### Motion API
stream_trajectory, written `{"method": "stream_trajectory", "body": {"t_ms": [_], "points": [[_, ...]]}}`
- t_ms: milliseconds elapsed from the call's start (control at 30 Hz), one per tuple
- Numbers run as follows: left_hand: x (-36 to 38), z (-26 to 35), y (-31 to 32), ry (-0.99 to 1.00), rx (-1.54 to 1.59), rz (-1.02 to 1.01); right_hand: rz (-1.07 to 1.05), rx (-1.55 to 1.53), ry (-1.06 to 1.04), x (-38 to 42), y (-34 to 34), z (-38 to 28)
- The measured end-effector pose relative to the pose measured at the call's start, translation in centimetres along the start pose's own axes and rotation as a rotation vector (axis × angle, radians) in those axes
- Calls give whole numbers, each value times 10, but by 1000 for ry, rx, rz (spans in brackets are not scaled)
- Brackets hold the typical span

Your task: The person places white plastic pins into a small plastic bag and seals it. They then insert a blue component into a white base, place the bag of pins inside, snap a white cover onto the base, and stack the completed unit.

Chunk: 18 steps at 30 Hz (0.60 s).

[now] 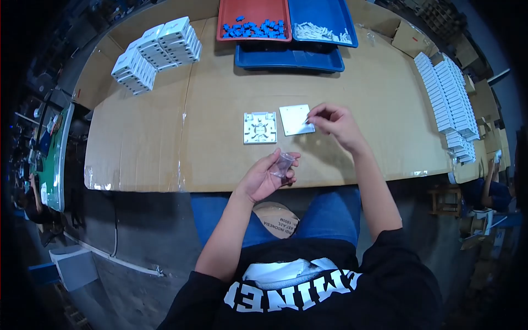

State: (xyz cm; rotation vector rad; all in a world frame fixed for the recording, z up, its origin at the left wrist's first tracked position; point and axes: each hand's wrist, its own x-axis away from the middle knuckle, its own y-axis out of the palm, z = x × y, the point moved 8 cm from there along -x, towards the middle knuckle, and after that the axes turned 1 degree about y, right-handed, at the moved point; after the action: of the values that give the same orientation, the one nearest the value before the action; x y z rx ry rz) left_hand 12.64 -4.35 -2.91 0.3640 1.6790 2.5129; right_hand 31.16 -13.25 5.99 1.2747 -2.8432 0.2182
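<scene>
My left hand (264, 177) is closed around a small clear plastic cup (282, 164) near the table's front edge; what the cup contains is too small to tell. The fingers of my right hand (334, 122) pinch together over the right edge of a flat white square plate (294, 117). Something tiny may be between the fingertips, too small to name. Left of that plate lies a white square housing (260, 128) with its moulded inner side facing up. Neither hand touches the housing.
A red tray (221, 25) of blue parts and a blue tray (352, 27) of white pieces stand at the back, above another blue tray (286, 61). Stacked white units (157, 47) sit at the left, and more white stacks (446, 99) at the right. People work at both sides.
</scene>
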Motion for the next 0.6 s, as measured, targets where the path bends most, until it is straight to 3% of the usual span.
{"method": "stream_trajectory", "body": {"t_ms": [67,133,200,400,467,600], "points": [[1,-1,0,6,-10,25,-105,-35,-51,18,30,3],[1,-1,1,9,-19,6,-155,-35,29,29,41,11],[0,-1,-2,10,-15,12,-247,118,-26,38,55,1],[1,-2,-4,25,-101,35,-270,350,25,43,65,-17],[3,-1,-3,33,-104,31,-335,413,-211,44,76,-33],[5,0,2,42,-131,6,-439,410,-176,40,84,-24]]}}
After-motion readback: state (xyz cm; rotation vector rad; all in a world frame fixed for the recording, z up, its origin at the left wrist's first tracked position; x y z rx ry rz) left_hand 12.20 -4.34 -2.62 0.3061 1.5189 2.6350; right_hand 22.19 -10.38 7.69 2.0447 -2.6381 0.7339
